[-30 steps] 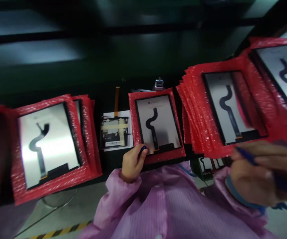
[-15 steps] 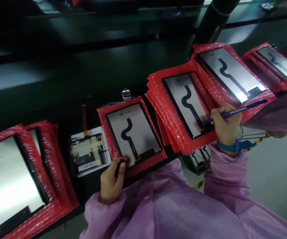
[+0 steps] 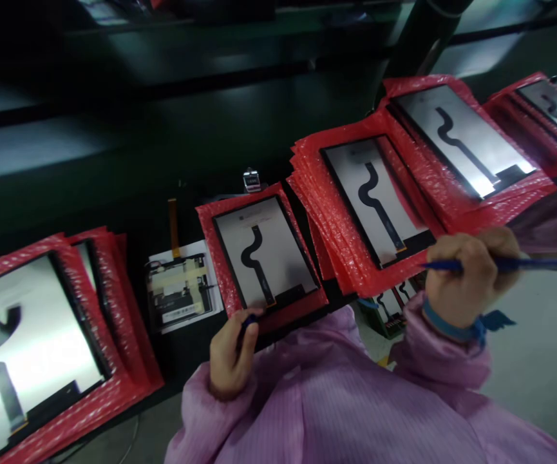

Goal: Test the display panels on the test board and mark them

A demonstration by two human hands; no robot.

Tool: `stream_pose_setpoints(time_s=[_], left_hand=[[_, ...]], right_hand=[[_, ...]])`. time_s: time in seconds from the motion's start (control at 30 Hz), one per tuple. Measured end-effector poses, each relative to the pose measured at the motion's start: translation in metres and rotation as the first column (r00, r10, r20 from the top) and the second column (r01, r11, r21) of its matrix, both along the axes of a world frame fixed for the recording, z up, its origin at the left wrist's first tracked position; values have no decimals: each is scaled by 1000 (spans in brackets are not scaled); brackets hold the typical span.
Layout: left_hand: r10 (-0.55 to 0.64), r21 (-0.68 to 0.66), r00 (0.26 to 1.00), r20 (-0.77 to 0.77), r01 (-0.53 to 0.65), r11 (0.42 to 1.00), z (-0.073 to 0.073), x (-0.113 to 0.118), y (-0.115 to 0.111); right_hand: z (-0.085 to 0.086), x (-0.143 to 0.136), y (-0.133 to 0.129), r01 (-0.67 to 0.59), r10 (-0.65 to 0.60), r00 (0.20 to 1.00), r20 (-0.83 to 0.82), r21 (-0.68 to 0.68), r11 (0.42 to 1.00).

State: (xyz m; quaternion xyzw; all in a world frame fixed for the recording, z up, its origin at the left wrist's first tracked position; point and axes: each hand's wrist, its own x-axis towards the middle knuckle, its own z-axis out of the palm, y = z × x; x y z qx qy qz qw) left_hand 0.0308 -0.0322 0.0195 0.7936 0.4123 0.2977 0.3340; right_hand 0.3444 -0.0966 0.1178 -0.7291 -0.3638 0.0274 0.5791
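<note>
My right hand point(image 3: 471, 277) is closed round a blue pen point(image 3: 539, 263), held off the panels with its tip pointing left. Behind it lies a silver display panel point(image 3: 355, 174) with a black wavy flex cable point(image 3: 379, 209), on a stack of red bubble-wrap bags point(image 3: 321, 206). My left hand point(image 3: 232, 354) is closed at the lower edge of a smaller-looking panel point(image 3: 283, 251) on red bubble wrap. Between its thumb and fingers sits a small dark blue object point(image 3: 248, 322), mostly covered; its kind cannot be made out.
An opened device point(image 3: 181, 290) with tape and an orange flex strip lies on white paper left of centre. More wrapped panels are at far left point(image 3: 31, 335) and right point(image 3: 466, 135). A small metal clasp-like piece point(image 3: 252, 180) stands behind. A box point(image 3: 389, 312) sits below the table edge.
My right hand has lifted the pen away from the panel's flex cable end, moving right and towards me. My left hand stays at its panel. The view has shifted slightly.
</note>
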Motion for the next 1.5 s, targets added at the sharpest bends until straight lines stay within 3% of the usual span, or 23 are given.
stream_pose_setpoints(time_s=[0.03,0.07,0.13,0.2,0.27,0.37,0.5,0.7,0.97,1.03,1.1,1.17,1.23,1.3,1.37,1.43,1.5], left_hand=[[-26,-46,998,52,28,999,6,6,-4],[-54,-92,993,107,64,994,11,13,-8],[-105,-178,973,208,143,974,21,27,-12],[-136,-240,949,284,208,948,27,37,-12],[-145,-262,932,332,239,935,29,42,-11],[-165,-253,920,355,264,931,29,41,-9],[-213,-224,918,335,297,928,28,37,-8],[-203,-251,912,357,303,919,31,38,-4],[-195,-306,893,405,333,892,44,34,-2],[-180,-337,895,409,331,881,44,35,-2],[-144,-360,922,360,279,890,40,38,0],[-54,-318,963,264,140,938,34,39,4],[97,-190,977,189,-61,980,29,37,9],[221,-45,960,174,-217,975,26,32,13],[242,71,951,195,-260,963,28,29,14],[171,162,961,216,-208,965,35,29,13],[17,262,976,218,-76,962,43,35,11]], right_hand=[[0,-18,-3,-25,28,999,-29,106,994],[-2,-36,-4,-145,170,977,-130,181,973],[-11,-66,-1,-401,450,826,-339,209,892],[-22,-88,8,-550,564,656,-502,193,812],[-30,-101,18,-576,558,603,-570,174,799],[-35,-108,29,-601,560,604,-567,137,787],[-40,-116,32,-698,636,564,-527,108,708],[-48,-130,37,-797,773,550,-317,79,599],[-50,-133,40,-915,903,324,-282,148,375],[-51,-135,41,-902,891,360,-276,139,408],[-53,-134,48,-867,842,454,-292,76,493],[-57,-127,59,-783,737,588,-333,-7,622],[-63,-115,74,-623,562,759,-328,-119,773],[-70,-100,87,-400,365,913,-182,-229,887],[-76,-89,93,-225,255,965,59,-316,922],[-79,-85,92,-141,259,931,256,-401,905],[-79,-90,85,-114,333,861,384,-492,863]])
